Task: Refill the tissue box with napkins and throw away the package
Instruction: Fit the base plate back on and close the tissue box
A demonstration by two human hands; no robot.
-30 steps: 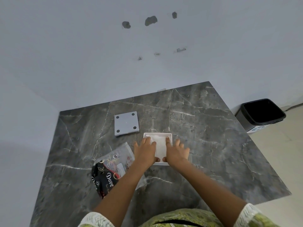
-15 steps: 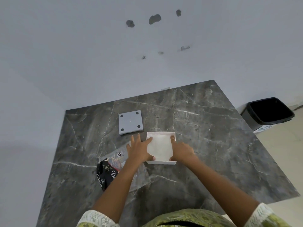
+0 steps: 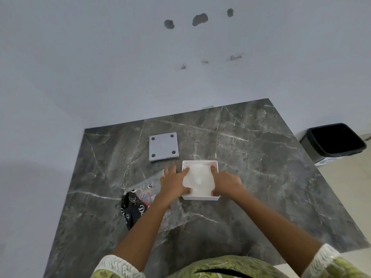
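Napkins (boxed) between both hands.

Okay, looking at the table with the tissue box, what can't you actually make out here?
Head view only:
- Package: the left forearm covers its near half; the print is too small to read fully.
- Napkins in the tissue box: both hands hide the side edges.
- Bin: its inside is black, contents unclear.

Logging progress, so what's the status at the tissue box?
Left hand and right hand pressing napkins into the white box. Empty package on table. Grey lid off.
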